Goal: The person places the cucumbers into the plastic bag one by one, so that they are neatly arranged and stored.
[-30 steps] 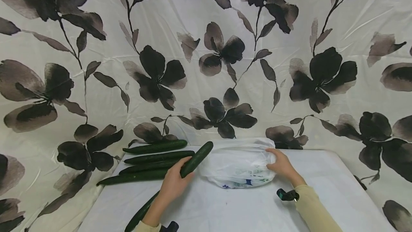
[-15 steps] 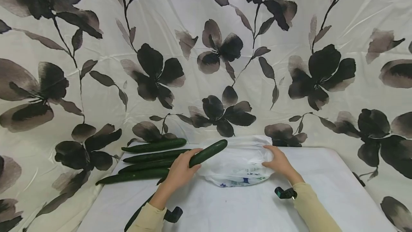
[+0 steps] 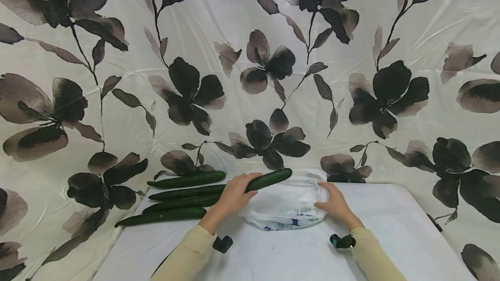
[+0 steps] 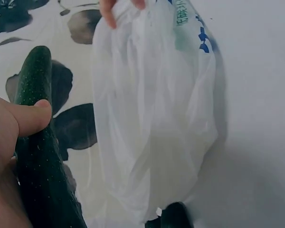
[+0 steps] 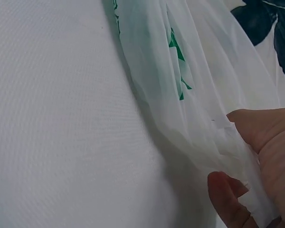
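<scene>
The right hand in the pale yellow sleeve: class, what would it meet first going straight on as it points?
The right hand would likely meet the translucent white plastic bag with blue and green print; its end seems to lie between thumb and fingers, though depth is unclear.

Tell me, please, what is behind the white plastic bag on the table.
Behind the white plastic bag rises the floral backdrop. The bag covers part of the far edge of the table, so whatever lies directly behind it there cannot be seen.
</scene>
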`<state>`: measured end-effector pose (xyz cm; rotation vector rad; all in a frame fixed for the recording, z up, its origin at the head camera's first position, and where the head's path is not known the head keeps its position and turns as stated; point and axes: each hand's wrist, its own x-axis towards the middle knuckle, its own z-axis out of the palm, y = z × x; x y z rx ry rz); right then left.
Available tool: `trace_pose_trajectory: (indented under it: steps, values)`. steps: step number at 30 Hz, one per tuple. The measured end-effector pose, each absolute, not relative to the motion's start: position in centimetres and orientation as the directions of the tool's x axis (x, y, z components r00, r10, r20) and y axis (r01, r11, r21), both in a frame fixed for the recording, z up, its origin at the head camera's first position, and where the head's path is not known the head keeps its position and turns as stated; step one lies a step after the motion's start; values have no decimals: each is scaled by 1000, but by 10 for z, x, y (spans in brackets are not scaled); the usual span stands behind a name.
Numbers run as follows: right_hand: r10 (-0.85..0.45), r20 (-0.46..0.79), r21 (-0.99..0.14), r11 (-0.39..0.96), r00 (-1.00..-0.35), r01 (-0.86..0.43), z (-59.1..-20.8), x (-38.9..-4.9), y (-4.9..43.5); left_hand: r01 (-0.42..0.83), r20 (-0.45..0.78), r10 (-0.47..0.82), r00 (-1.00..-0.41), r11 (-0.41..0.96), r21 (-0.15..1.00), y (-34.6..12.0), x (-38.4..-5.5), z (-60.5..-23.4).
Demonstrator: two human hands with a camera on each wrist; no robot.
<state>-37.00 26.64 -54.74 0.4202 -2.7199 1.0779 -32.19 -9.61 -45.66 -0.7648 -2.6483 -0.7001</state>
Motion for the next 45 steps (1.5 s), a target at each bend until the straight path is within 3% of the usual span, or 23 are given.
trace_pose_trajectory:
  steps: [19, 35, 45]
  values:
    - [-161, 238, -688, 668, -958, -283, -549, -371, 260, 548, 252, 487, -836, 763, 343, -65, -360, -467]
    - [-141, 276, -681, 669, -951, -297, -553, -372, 261, 608, 283, 539, -793, 722, 331, -10, -371, -464]
    - [-142, 246, -667, 693, -959, -274, -557, -376, 260, 586, 263, 525, -810, 743, 324, 10, -380, -469]
